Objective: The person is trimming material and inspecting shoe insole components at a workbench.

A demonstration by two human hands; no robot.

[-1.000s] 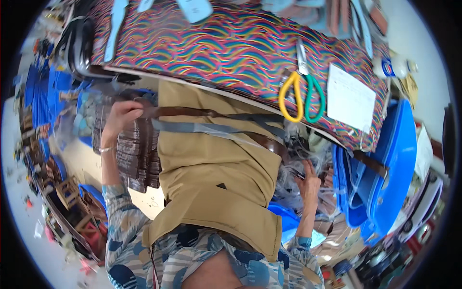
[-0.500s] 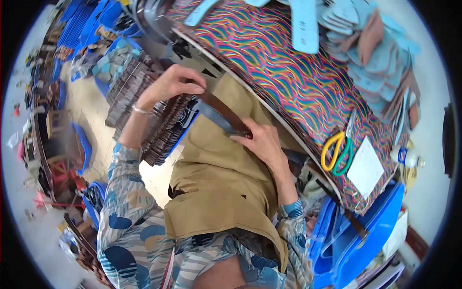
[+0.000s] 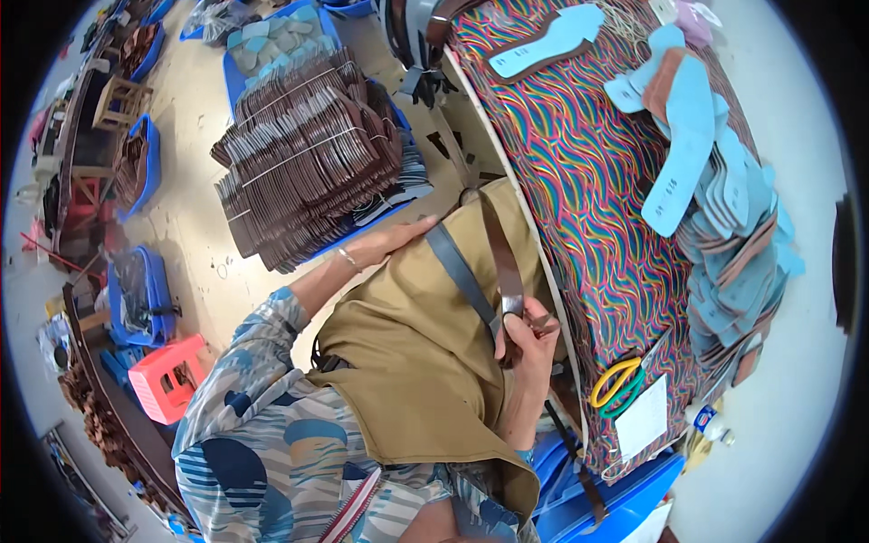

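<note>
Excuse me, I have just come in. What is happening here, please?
A seated person holds a brown strip in the right hand over a tan apron; a grey strip lies beside it. The left hand is at the apron's edge, near the grey strip's far end. Scissors and a pile of light-blue pieces lie on the patterned table; bundled brown pieces stand to the left.

The brown strap (image 3: 500, 237) in my right grip (image 3: 530, 348) looks like smooth, glossy leather, and my tan apron (image 3: 430, 389) is matt cloth. Near right, the scissors (image 3: 633, 366) have smooth plastic handles and the sheet (image 3: 643, 418) is matt paper.
</note>
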